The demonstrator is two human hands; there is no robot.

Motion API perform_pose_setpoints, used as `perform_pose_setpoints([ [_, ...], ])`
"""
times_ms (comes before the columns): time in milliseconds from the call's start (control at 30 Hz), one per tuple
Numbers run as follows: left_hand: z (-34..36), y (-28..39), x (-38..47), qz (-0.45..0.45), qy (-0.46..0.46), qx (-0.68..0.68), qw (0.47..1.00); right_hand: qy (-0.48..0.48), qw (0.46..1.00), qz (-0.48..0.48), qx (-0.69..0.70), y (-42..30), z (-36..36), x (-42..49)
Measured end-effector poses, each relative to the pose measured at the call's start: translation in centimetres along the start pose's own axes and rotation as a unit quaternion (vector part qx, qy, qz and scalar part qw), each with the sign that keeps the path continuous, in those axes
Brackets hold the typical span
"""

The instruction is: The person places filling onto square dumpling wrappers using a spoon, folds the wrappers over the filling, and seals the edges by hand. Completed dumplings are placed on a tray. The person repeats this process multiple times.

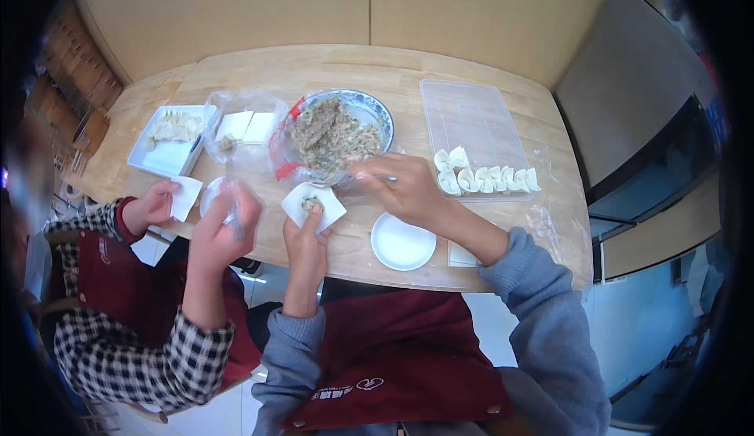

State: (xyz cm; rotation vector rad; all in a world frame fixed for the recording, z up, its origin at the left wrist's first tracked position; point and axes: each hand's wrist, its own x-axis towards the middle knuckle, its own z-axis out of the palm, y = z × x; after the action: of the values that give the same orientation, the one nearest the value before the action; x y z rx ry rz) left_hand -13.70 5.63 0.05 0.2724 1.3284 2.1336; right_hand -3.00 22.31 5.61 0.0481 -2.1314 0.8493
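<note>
My left hand (pixel 305 253) holds a square white dough wrapper (pixel 328 213) by its lower corner, near the table's front edge. A small lump of minced filling (pixel 312 203) lies on the wrapper, close to my thumb tip. My right hand (pixel 406 188) grips a thin metal utensil (pixel 386 178), whose tip points left above the wrapper. That tip is hard to make out against the bowl's rim. Just beyond both hands stands a blue-patterned bowl (pixel 386 119) of minced filling (pixel 336 132). Below my right hand sits a small white dish (pixel 404 241).
Folded wontons (pixel 483 179) stand along the front of a translucent plastic tray (pixel 471 106). More wrappers (pixel 462 254) lie partly under my right forearm. At left, a co-worker's hands (pixel 227 218) hold a wrapper (pixel 186 198) and a utensil, near a white tray (pixel 159 156) and bagged wrappers (pixel 258 128).
</note>
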Motion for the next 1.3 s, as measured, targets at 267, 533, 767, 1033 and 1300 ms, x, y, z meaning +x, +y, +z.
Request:
perform_pose_setpoints([
  [267, -0.3, -0.8, 0.1, 0.035, -0.018, 0.021, 0.999, -0.023, 0.999, 0.01, 0.036, 0.4, 0.6, 0.4],
  [533, -0.6, -1.3, 0.1, 0.047, -0.018, 0.034, 0.998, 0.036, 0.937, 0.217, 0.272, 1.4, -0.9, -0.7],
  [767, -0.3, -1.3, -0.3, 0.053, -0.015, 0.037, 0.998, 0.096, 0.928, 0.237, 0.271, 2.6, 0.3, -0.2],
  [1033, -0.6, -1.6, -0.1, 0.067, -0.025, 0.044, 0.996, 0.014, 0.991, 0.055, 0.118, 0.9, 1.8, -0.3],
  [1300, -0.4, -1.5, -0.2, 0.057, -0.019, 0.046, 0.997, 0.073, 0.899, 0.274, 0.334, 1.6, -0.6, -1.1],
])
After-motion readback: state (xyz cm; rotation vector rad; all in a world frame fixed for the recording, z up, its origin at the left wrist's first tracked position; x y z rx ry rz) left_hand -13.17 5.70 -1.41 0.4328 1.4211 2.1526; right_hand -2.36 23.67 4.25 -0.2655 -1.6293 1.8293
